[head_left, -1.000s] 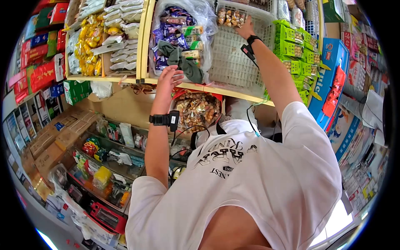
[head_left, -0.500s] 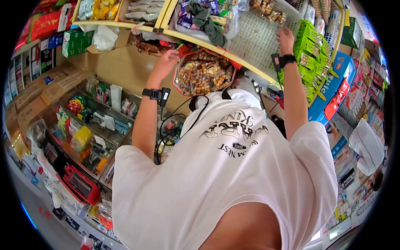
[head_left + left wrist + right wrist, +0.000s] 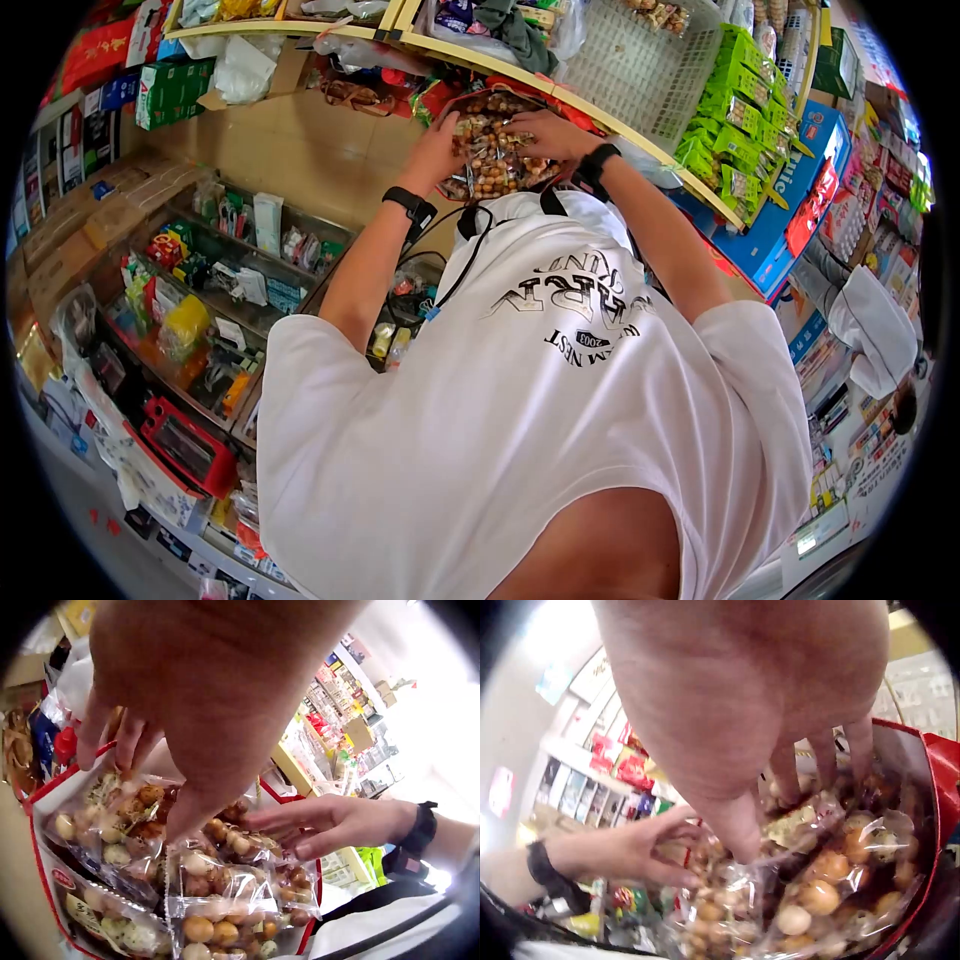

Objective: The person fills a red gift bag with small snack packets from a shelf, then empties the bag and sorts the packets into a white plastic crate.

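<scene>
Clear packets of small brown and cream balls (image 3: 225, 930) fill a white, red-rimmed box (image 3: 39, 851) below the shelf edge. My left hand (image 3: 435, 155) is over the box's left side, its fingers spread and the thumb touching a packet. From the other side my right hand (image 3: 558, 137) reaches in, fingers stretched over the packets. In the right wrist view its thumb (image 3: 737, 831) lies against a clear packet (image 3: 821, 889), while the fingertips go down behind the packets and are partly hidden.
Above the box, a pale plastic basket (image 3: 635, 75) holds a few similar packets at its far end. Green snack bags (image 3: 735, 120) hang to its right. A dark cloth (image 3: 515, 38) lies over purple packets. A glass display case (image 3: 230, 270) stands at lower left.
The right hand has left the shelf basket and come down into the box of packets. The left hand has moved from the shelf edge to the packets. The head view has tilted down.
</scene>
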The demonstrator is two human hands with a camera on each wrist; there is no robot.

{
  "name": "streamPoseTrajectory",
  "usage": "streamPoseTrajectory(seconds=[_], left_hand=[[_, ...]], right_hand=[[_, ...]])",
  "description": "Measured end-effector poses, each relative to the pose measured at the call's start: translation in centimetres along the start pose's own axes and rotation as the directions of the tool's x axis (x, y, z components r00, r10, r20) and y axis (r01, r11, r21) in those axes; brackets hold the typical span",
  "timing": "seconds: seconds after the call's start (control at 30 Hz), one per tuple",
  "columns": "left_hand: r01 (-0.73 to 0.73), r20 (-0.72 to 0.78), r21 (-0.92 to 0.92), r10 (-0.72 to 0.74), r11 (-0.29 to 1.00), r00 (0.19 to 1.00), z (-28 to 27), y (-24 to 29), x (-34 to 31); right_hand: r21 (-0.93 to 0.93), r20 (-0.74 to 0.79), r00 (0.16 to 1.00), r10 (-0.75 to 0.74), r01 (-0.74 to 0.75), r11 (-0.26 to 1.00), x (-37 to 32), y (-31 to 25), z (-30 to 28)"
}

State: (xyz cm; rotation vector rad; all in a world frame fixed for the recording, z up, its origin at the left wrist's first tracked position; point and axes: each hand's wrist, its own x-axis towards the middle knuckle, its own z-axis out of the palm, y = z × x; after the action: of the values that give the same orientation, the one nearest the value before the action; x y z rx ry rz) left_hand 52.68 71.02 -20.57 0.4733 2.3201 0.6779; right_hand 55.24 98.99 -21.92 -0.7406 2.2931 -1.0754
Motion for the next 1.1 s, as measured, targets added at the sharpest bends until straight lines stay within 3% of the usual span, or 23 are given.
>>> streamPoseTrajectory(seconds=[0.03, 0.07, 0.13, 0.2, 0.27, 0.33, 0.4, 0.47, 0.5, 0.53, 0.6, 0.63, 0.67, 0.7, 0.73, 0.8, 0.87, 0.93, 1.0, 1.03, 1.07, 1.1], left_hand=[[0.005, -0.004, -0.002, -0.005, 1.0, 1.0, 0.2, 0.1, -0.4], [-0.019, -0.034, -0.063, 0.017, 0.998, 0.999, 0.5, 0.3, -0.6], [-0.035, -0.066, -0.123, 0.027, 0.992, 0.997, 1.9, -0.5, -1.1], [-0.043, -0.156, -0.064, 0.033, 0.997, 0.987, 3.1, -1.1, -1.2], [-0.036, -0.132, -0.149, 0.016, 0.988, 0.991, 3.1, -0.9, -1.7], [-0.074, -0.189, -0.382, 0.001, 0.921, 0.982, 3.1, -0.7, -1.9], [-0.122, -0.269, -0.437, 0.0, 0.891, 0.963, 2.7, -0.3, -2.1], [-0.169, -0.345, -0.489, -0.011, 0.856, 0.939, 2.0, 0.4, -2.8], [-0.175, -0.403, -0.487, -0.042, 0.855, 0.914, 1.1, 1.1, -2.9], [-0.183, -0.46, -0.486, -0.072, 0.855, 0.885, 0.1, 1.8, -3.1], [-0.217, -0.513, -0.51, -0.092, 0.832, 0.854, -1.2, 5.0, -2.8], [-0.246, -0.558, -0.531, -0.117, 0.811, 0.822, -1.0, 6.0, -2.5], [-0.247, -0.558, -0.531, -0.116, 0.81, 0.821, -0.6, 6.4, -2.0], [-0.249, -0.556, -0.458, -0.056, 0.853, 0.83, -0.1, 6.4, -1.0], [-0.255, -0.547, -0.381, 0.006, 0.889, 0.837, 0.1, 6.7, -0.5], [-0.215, -0.506, -0.407, -0.023, 0.888, 0.862, 1.0, 6.2, -0.1], [-0.201, -0.489, -0.422, -0.035, 0.884, 0.872, 2.5, 3.7, 0.9], [-0.2, -0.509, -0.412, -0.043, 0.889, 0.86, 1.7, 3.3, 0.3], [-0.147, -0.467, -0.543, -0.152, 0.827, 0.871, 0.5, 2.8, -0.5], [-0.132, -0.472, -0.541, -0.17, 0.83, 0.865, -0.1, 1.9, -0.5], [-0.129, -0.468, -0.542, -0.17, 0.83, 0.867, -0.5, 1.2, -0.8], [-0.151, -0.496, -0.584, -0.204, 0.798, 0.844, -1.1, 0.9, -0.9]], right_hand=[[-0.158, -0.024, 0.998, 0.067, -0.07, 0.985, 0.6, 0.6, 1.7], [-0.161, -0.019, 0.998, 0.059, -0.061, 0.985, 1.0, 1.7, 2.5], [-0.19, 0.145, 0.944, 0.297, -0.268, 0.944, 1.9, 0.8, 2.5], [-0.193, 0.196, 0.932, 0.304, -0.267, 0.944, 2.7, 0.4, 2.4], [-0.243, 0.184, 0.912, 0.366, -0.319, 0.916, 2.8, -0.5, 2.4], [-0.242, 0.166, 0.919, 0.357, -0.313, 0.918, 2.3, -1.1, 2.4], [-0.243, 0.143, 0.927, 0.347, -0.307, 0.92, 2.2, -0.8, 2.0], [0.155, 0.151, 0.939, 0.309, -0.331, 0.931, 1.8, 0.2, 1.6], [0.579, 0.158, 0.943, 0.292, -0.328, 0.746, 1.2, -0.1, 1.1], [0.576, 0.158, 0.943, 0.293, -0.328, 0.748, 0.6, -1.6, 0.1], [0.72, 0.189, 0.849, 0.494, -0.461, 0.518, -0.3, -4.9, -2.1], [0.595, 0.116, 0.935, 0.335, -0.335, 0.73, 0.4, -3.0, -0.7], [0.595, 0.115, 0.935, 0.335, -0.335, 0.731, 0.7, -1.4, 1.1], [0.325, 0.125, 0.953, 0.276, -0.302, 0.896, 1.0, -0.9, 2.2], [0.024, 0.151, 0.963, 0.223, -0.229, 0.973, 1.3, -1.0, 2.7], [-0.047, 0.13, 0.951, 0.279, -0.275, 0.96, 2.1, -1.5, 3.8], [-0.195, 0.004, 0.919, 0.395, -0.387, 0.901, 3.2, -1.9, 4.6], [-0.08, 0.026, 0.91, 0.413, -0.41, 0.908, 3.7, -1.4, 4.3], [-0.051, 0.093, 0.9, 0.426, -0.423, 0.904, 4.2, -1.2, 3.2], [0.038, 0.111, 0.908, 0.405, -0.411, 0.911, 4.1, -0.6, 3.2], [0.156, 0.09, 0.959, 0.267, -0.279, 0.948, 4.9, 1.5, 3.7], [0.386, 0.137, 0.915, 0.379, -0.402, 0.83, 4.5, 0.1, 2.5]])
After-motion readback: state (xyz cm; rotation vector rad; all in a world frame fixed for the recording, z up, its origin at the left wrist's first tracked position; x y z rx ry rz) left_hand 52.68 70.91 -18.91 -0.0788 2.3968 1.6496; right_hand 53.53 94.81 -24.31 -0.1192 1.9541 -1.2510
